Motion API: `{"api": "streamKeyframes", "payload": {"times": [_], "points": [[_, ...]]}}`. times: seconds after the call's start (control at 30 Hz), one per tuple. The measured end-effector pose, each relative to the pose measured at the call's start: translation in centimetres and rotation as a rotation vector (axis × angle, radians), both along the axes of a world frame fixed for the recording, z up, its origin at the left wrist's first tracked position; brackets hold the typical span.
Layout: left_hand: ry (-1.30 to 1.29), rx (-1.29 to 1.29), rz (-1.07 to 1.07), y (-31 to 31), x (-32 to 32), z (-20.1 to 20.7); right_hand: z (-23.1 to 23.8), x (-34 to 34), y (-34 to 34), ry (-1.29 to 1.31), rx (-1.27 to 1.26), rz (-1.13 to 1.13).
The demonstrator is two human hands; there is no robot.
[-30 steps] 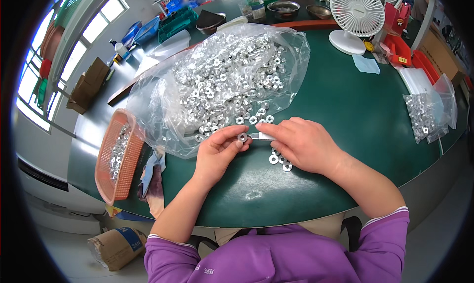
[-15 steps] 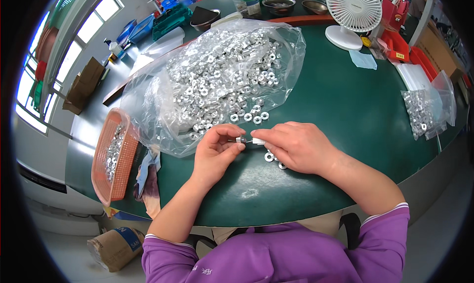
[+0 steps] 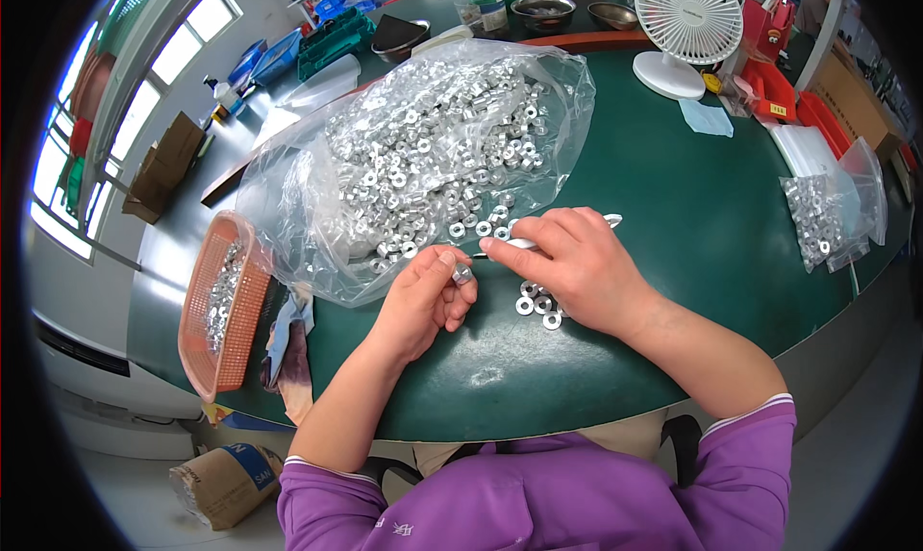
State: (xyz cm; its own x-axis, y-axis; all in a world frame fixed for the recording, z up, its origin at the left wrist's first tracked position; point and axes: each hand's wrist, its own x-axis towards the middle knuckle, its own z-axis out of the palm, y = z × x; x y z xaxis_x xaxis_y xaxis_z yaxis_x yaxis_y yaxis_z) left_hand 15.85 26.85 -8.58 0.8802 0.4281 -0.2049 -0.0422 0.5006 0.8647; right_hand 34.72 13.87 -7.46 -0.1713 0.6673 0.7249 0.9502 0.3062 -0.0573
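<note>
Pinched between the thumb and fingers of my left hand [image 3: 420, 303] is a small silver metal ring [image 3: 462, 274]. My right hand [image 3: 582, 274] is closed round a slim white-handled tool [image 3: 612, 221]; its thin dark tip points left, just above the ring, and I cannot tell whether it touches. My right index finger lies along the tool. Several loose rings [image 3: 524, 306] lie on the green tabletop [image 3: 663, 214] beneath my right hand. Ahead of both hands, a clear plastic bag [image 3: 567, 80] lies spread, heaped with many similar rings [image 3: 423, 147].
To the left stand an orange mesh basket [image 3: 252, 296] of metal pieces and a crumpled cloth [image 3: 291, 344]. A white fan [image 3: 687, 22], red trays [image 3: 769, 87] and a small bag of rings [image 3: 815, 219] are on the right. Metal bowls [image 3: 543, 12] sit at the back.
My right hand has moved up, and the tool in it now slants with its handle end showing. My left hand has turned, tipping the ring; the loose rings show more fully.
</note>
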Motion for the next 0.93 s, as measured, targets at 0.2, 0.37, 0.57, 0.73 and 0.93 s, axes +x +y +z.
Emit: {"api": "streamKeyframes", "payload": {"times": [0.2, 0.37, 0.57, 0.73, 0.93], "points": [[0.160, 0.410, 0.297, -0.2, 0.0, 0.4, -0.3, 1.6, -0.2, 0.082, -0.172, -0.178], [0.054, 1.663, 0.513, 0.2, 0.0, 2.2, 0.1, 2.2, -0.3, 0.110, -0.175, -0.208], [0.176, 1.733, 0.506, 0.5, -0.5, 2.2, -0.1, 2.2, -0.2, 0.118, -0.117, -0.200], [0.322, 1.746, 0.306, 0.0, -0.9, 2.3, -0.1, 2.1, -0.2, 0.184, -0.207, -0.158], [0.030, 1.400, 0.424, -0.3, -0.1, 1.3, -0.4, 2.5, -0.2, 0.220, -0.179, -0.212]]}}
